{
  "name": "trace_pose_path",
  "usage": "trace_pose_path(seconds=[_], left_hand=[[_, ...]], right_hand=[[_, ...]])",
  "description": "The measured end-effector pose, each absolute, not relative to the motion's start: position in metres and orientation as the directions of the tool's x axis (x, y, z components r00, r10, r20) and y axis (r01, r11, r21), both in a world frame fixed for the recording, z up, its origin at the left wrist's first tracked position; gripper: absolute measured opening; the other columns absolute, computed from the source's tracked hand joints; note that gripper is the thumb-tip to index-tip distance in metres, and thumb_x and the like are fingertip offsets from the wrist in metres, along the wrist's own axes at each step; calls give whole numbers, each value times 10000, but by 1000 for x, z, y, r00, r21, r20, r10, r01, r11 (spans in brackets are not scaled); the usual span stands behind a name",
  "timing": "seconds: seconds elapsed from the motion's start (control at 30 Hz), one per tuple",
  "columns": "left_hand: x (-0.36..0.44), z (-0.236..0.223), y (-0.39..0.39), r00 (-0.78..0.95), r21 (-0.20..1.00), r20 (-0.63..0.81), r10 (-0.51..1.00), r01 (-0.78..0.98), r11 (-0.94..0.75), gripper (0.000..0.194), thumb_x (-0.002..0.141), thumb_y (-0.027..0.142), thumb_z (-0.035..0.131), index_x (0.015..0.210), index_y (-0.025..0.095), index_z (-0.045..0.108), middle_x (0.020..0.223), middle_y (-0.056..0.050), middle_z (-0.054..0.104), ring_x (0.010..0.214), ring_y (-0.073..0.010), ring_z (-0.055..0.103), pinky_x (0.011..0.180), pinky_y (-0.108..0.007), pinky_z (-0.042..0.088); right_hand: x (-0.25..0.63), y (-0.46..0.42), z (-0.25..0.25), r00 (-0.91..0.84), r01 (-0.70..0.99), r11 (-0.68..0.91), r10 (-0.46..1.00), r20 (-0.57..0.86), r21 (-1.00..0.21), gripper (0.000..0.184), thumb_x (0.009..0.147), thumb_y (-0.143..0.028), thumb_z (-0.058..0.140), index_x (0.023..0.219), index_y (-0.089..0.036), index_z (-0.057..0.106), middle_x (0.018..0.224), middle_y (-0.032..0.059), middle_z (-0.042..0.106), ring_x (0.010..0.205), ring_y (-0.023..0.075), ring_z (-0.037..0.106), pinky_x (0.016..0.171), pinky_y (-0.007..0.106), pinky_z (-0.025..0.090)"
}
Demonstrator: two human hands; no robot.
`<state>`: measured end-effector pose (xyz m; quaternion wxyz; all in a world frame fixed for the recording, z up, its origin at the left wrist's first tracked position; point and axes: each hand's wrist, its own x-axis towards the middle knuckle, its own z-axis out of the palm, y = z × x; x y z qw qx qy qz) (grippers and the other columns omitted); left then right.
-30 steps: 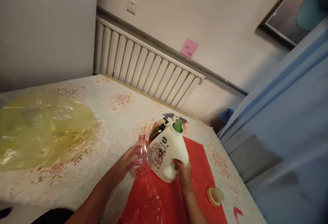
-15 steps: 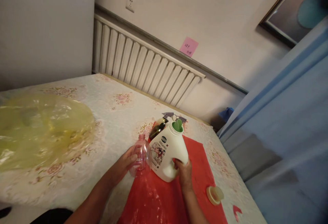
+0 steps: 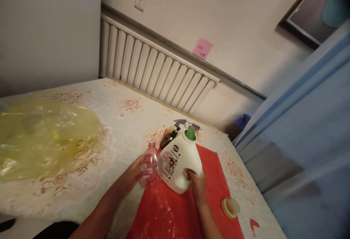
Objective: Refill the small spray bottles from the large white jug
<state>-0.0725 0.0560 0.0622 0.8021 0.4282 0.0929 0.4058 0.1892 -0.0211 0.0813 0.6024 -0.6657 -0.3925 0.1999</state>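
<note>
My left hand (image 3: 138,171) is closed around a clear pinkish plastic bottle (image 3: 152,166), upright and uncapped. Its inside looks empty. In my right hand (image 3: 197,182) is the handle of a large white detergent jug (image 3: 178,164), its fingers wrapped through the grip. The jug has a floral label and an uncapped mouth with a green pour spout (image 3: 190,133) inside. Jug and bottle stand side by side, close together, over a red plastic sheet (image 3: 210,169). Behind the jug is a dark pump bottle (image 3: 170,136), partly hidden.
A pale cap (image 3: 230,208) lies on the red sheet's right side, near a red scrap (image 3: 254,227). Sunglasses (image 3: 187,124) rest behind the jug. A yellow plastic bag (image 3: 49,137) covers the left of the floral tablecloth (image 3: 120,122). A radiator (image 3: 155,66) and blue curtain (image 3: 306,129) border the table.
Very little differs. The view has shifted slightly, and both hands keep their hold on the bottle and the jug.
</note>
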Motion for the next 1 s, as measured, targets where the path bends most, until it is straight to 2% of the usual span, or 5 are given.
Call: trace_pose_path(seconds=[0.2, 0.33, 0.53, 0.77, 1.0], left_hand=[[-76, 65, 58, 578, 776, 110, 809, -558, 293, 561, 751, 444, 717, 1247, 248, 542, 1150, -107, 632, 951, -259, 629, 761, -354, 496], [-80, 62, 64, 436, 796, 54, 898, -562, 225, 572, 710, 425, 752, 1207, 215, 558, 1155, -109, 626, 1026, -271, 608, 779, -348, 507], [-85, 69, 66, 315, 794, 36, 948, -585, 164, 616, 714, 457, 733, 1231, 188, 533, 1134, -110, 631, 1032, -282, 611, 802, -371, 512], [-87, 74, 68, 199, 749, 8, 980, -651, 126, 581, 707, 447, 741, 1184, 187, 535, 1071, -84, 630, 993, -255, 608, 779, -382, 531], [-90, 67, 74, 45, 780, 3, 999, -626, 26, 507, 715, 455, 729, 1128, 210, 567, 1078, -50, 637, 970, -221, 616, 784, -341, 522]], right_hand=[[190, -22, 82, 592, 270, 30, 783, 191, -962, 156, 613, -277, 655, 541, -184, 551, 412, -52, 502, 413, 124, 426, 423, 248, 339], [190, -22, 83, 584, 256, 25, 792, 176, -966, 168, 612, -272, 653, 523, -184, 541, 400, -54, 498, 398, 121, 433, 418, 242, 338], [185, -24, 85, 595, 250, 27, 784, 176, -968, 175, 641, -286, 659, 561, -186, 540, 412, -57, 506, 403, 117, 434, 422, 236, 327], [176, -21, 92, 623, 273, 23, 757, 195, -962, 205, 640, -331, 695, 607, -182, 557, 435, -65, 505, 432, 114, 428, 440, 236, 328], [160, -5, 100, 645, 305, 16, 732, 219, -952, 193, 646, -326, 701, 659, -181, 575, 445, -74, 499, 436, 111, 417, 439, 229, 319]])
